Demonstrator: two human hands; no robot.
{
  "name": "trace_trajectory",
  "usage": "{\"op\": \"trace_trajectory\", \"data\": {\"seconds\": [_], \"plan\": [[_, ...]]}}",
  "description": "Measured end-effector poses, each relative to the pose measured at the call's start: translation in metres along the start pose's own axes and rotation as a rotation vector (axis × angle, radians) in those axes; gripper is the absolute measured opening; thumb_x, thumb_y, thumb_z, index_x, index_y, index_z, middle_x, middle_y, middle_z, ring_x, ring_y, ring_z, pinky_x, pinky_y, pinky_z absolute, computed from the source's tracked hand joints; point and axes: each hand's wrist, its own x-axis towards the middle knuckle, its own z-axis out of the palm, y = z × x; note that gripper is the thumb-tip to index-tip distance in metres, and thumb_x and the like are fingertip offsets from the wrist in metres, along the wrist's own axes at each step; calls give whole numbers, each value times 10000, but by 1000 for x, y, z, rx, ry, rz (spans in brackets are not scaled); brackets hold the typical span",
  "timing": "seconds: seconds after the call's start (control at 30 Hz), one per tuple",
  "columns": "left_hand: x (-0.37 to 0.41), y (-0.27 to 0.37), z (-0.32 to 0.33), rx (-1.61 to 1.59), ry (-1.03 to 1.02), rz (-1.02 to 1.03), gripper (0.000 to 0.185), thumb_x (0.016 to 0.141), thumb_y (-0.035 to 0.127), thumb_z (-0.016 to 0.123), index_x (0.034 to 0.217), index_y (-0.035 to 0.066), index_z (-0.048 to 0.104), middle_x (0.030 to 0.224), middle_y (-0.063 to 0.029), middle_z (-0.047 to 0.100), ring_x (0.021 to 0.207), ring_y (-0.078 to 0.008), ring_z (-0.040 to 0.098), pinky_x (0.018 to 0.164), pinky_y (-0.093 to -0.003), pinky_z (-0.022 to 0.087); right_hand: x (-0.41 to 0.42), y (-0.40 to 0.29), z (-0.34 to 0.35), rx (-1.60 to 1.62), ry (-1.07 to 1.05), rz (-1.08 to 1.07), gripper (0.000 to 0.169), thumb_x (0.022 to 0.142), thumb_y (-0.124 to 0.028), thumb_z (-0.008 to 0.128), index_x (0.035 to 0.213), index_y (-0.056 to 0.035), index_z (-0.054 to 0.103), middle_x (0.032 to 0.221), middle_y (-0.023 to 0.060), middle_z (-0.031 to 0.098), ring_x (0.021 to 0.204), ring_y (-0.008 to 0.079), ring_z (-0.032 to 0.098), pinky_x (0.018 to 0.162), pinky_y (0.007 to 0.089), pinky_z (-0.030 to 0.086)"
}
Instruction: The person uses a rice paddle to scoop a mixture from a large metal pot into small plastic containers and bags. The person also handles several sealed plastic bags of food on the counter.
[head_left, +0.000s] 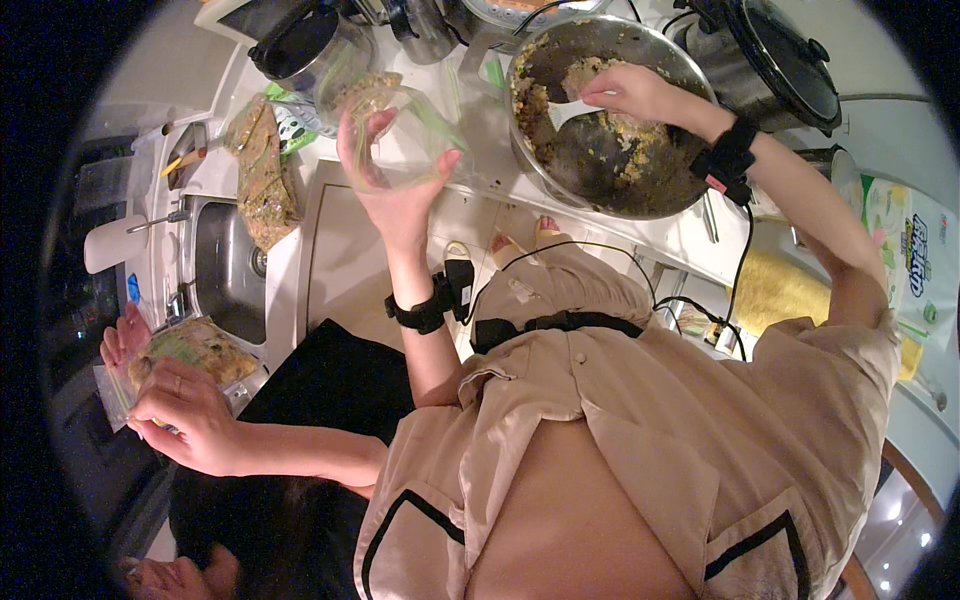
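Observation:
My left hand (397, 195) holds a clear zip-top plastic bag (409, 142), fingers and thumb spread around its wide mouth. Some food mixture shows in the far part of that bag. Over a large steel pot (694, 176), my right hand (634, 90) grips a white spatula or scoop (574, 112), its blade down in the pot. A crumbly yellow-brown food mixture (637, 142) clings to the pot's wall and bottom in patches, with a paler lump by my right fingers.
A filled plastic bag (262, 180) lies left, near a sink (225, 300). At lower left, a co-worker's hands (184, 412) hold another filled bag (199, 352). A black-lidded container (300, 49) and lidded dark pot (765, 67) flank the steel pot. Cables (739, 285) hang from my right wristband.

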Motion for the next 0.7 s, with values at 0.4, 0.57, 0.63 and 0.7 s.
{"op": "trace_trajectory", "data": {"seconds": [0.4,0.57,0.63,0.7], "plan": [[-14,1,-9,16,-33,-84,1032,508,136,861,1368,88,292,1104,-94,525,1061,-219,491,971,-375,352,-56,-71,-100,-859,-25,97,86,765,-134,601,740,-61,639,696,131,602,707,292,611,629,371,485],[-12,0,-9,41,-71,-45,1039,517,144,860,1374,88,275,1097,-102,532,1060,-228,493,973,-381,341,-56,-47,-87,-861,-139,-39,21,677,-78,621,681,-58,621,640,130,592,633,297,613,580,358,484],[-13,0,-11,44,-57,-69,1032,520,139,858,1371,83,277,1098,-102,532,1057,-228,495,969,-378,348,-55,-36,-79,-810,-198,-41,30,680,-78,617,664,-54,621,623,130,597,637,291,620,578,346,485],[-14,-1,-12,51,-57,-74,1030,520,141,858,1369,78,278,1099,-102,532,1052,-226,498,964,-374,355,-59,-14,-62,-710,-246,-80,33,675,-79,613,659,-52,621,620,129,602,636,287,625,573,342,485]]}}
